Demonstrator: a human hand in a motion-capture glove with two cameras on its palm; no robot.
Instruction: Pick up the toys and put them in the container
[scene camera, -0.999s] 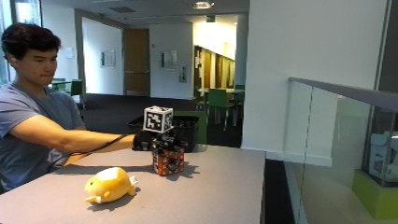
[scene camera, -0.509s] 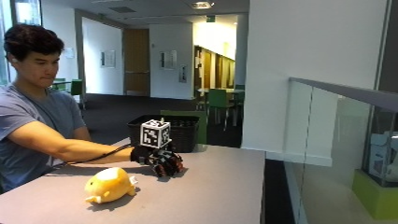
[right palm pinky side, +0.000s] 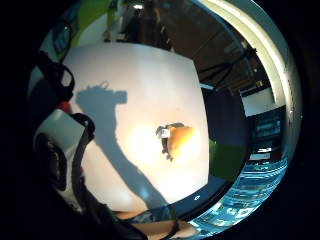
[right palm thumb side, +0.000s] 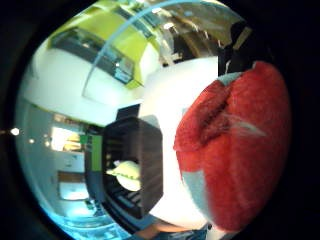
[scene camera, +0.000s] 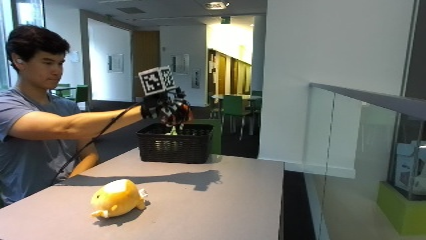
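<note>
My gloved right hand is raised in the air just above the dark wicker basket at the far end of the table. Its fingers are curled round a red plush toy, which fills much of the thumb side palm view as red plush toy. The basket lies below the palm, with a pale yellow-green toy inside it. A yellow plush toy lies on the table near the front left, also visible as yellow plush toy.
The grey table runs from the front to the basket. A glass railing stands along the right side. The person's bare left arm stays down beside the table's left edge.
The hand has risen from the tabletop, where it took hold of the red toy, to a spot above the basket. The yellow toy and the basket have not moved.
</note>
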